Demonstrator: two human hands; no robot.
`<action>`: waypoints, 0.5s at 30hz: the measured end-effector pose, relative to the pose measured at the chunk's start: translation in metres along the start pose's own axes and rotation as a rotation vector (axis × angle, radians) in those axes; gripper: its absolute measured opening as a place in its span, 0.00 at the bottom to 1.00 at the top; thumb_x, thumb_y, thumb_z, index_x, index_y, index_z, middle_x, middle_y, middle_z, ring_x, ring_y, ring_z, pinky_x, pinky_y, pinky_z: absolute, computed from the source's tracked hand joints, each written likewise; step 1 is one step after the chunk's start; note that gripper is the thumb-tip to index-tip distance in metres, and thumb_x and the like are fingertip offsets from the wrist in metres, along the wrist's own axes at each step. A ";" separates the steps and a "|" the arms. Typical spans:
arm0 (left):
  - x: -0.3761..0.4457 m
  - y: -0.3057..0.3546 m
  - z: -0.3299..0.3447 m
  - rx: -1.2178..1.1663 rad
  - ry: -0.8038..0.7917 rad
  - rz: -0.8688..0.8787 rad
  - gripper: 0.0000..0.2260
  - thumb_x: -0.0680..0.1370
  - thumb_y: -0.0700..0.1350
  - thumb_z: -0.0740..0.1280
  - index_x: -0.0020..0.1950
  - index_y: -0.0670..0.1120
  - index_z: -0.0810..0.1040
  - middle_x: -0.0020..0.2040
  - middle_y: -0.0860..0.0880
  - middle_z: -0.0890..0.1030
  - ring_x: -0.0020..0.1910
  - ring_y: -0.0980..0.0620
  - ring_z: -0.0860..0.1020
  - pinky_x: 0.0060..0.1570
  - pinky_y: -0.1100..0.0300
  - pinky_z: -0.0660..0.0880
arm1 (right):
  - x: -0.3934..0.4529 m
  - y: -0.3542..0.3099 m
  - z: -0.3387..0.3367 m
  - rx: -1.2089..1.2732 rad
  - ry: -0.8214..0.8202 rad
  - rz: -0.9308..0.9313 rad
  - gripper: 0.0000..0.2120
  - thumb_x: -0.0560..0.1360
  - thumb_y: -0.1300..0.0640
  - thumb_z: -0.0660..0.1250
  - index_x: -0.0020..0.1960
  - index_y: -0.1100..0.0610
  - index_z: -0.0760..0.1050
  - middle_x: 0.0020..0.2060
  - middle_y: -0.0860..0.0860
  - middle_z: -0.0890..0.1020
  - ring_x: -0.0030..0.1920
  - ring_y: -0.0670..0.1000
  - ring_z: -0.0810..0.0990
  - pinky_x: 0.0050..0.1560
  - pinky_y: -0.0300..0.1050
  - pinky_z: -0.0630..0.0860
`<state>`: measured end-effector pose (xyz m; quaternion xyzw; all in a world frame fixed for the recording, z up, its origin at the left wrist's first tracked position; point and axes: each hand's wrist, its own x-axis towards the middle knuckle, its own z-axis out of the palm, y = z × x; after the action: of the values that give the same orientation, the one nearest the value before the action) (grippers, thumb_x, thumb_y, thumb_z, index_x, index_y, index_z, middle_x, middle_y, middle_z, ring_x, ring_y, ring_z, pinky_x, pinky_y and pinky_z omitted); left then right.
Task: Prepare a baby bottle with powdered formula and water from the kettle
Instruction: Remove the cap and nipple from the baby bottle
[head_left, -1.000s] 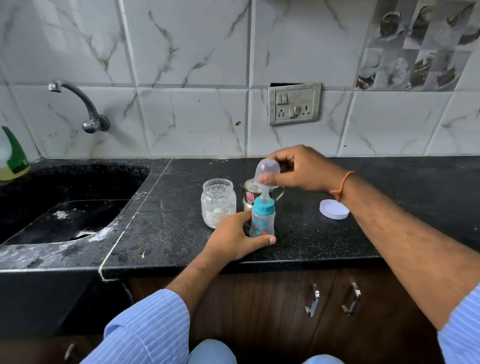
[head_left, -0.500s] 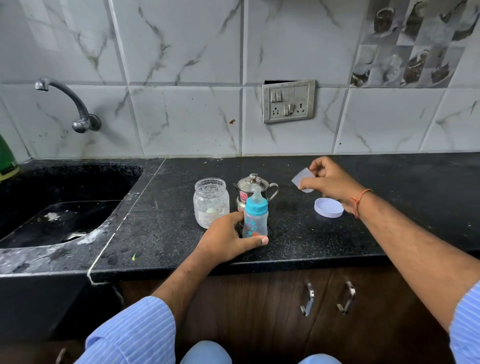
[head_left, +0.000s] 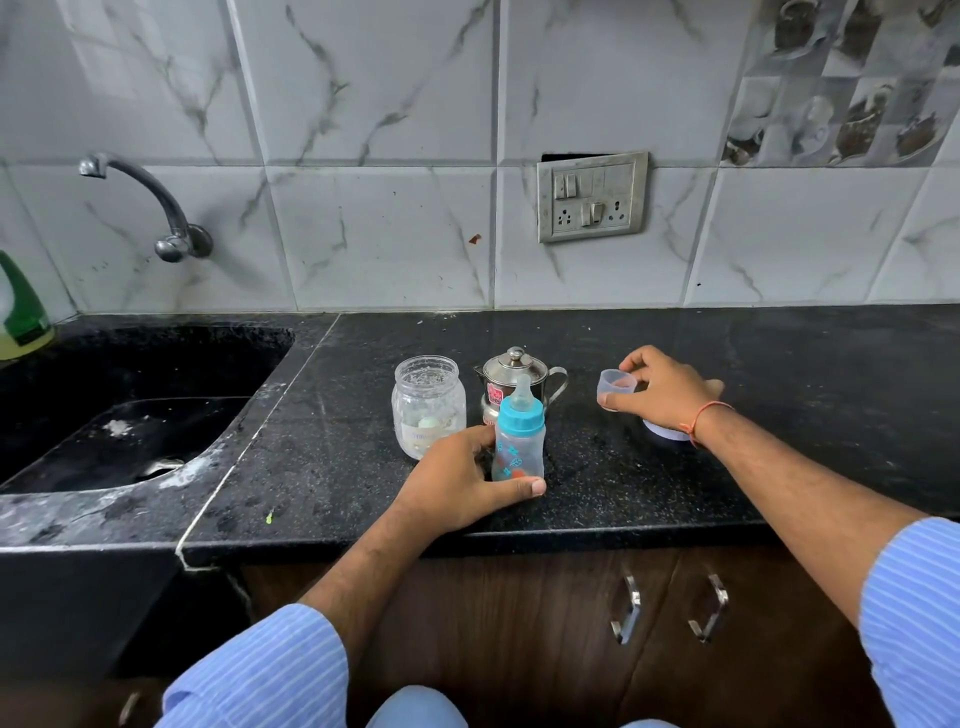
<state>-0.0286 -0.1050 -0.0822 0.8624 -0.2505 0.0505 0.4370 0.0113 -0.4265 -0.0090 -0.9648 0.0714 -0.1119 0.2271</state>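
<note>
- The bottle (head_left: 519, 439) stands upright near the table's (head_left: 779, 467) front edge, teat and blue collar on. The left hand (head_left: 460, 486) curls round its base, thumb in front. A careless tug toward the body could tip it off the edge.
- The right hand (head_left: 662, 392) pinches the clear cap (head_left: 615, 387), mouth up, low over the table. Set down on its rounded end, it would likely roll.
- The jar (head_left: 428, 405) stands open, just left of the bottle, with only a little powder at the bottom. The left wrist is close by; a sweep that way could knock it over and spill what is left.
- The kettle (head_left: 517, 382) sits right behind the bottle, lid on. Reaching for it over the teat risks toppling the bottle once the left hand lets go.
- The jar's lid (head_left: 665, 432) lies under the right wrist, largely hidden; the forearm could drag it along.
- Whether the bottle holds anything I cannot tell.
</note>
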 end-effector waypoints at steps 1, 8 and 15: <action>0.000 0.000 0.000 0.000 -0.002 -0.001 0.26 0.72 0.65 0.82 0.66 0.57 0.85 0.42 0.76 0.81 0.38 0.73 0.78 0.37 0.77 0.69 | 0.000 0.000 0.003 -0.024 0.003 0.007 0.28 0.66 0.27 0.76 0.56 0.41 0.72 0.56 0.36 0.85 0.58 0.51 0.81 0.61 0.56 0.69; -0.002 0.004 -0.002 -0.014 -0.028 -0.030 0.29 0.69 0.69 0.81 0.66 0.59 0.85 0.51 0.68 0.87 0.44 0.70 0.81 0.46 0.70 0.73 | -0.002 0.002 0.010 -0.061 -0.007 0.024 0.34 0.65 0.24 0.74 0.64 0.35 0.67 0.64 0.39 0.84 0.61 0.52 0.79 0.55 0.55 0.63; 0.000 0.002 -0.002 -0.038 -0.036 -0.048 0.28 0.68 0.69 0.82 0.65 0.59 0.86 0.51 0.68 0.87 0.44 0.70 0.82 0.47 0.68 0.75 | -0.024 -0.018 -0.010 -0.067 0.011 -0.071 0.50 0.63 0.31 0.74 0.81 0.37 0.59 0.75 0.37 0.74 0.77 0.53 0.70 0.72 0.69 0.59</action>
<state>-0.0293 -0.1042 -0.0798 0.8605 -0.2384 0.0198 0.4499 -0.0129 -0.4103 0.0029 -0.9731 0.0421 -0.1228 0.1900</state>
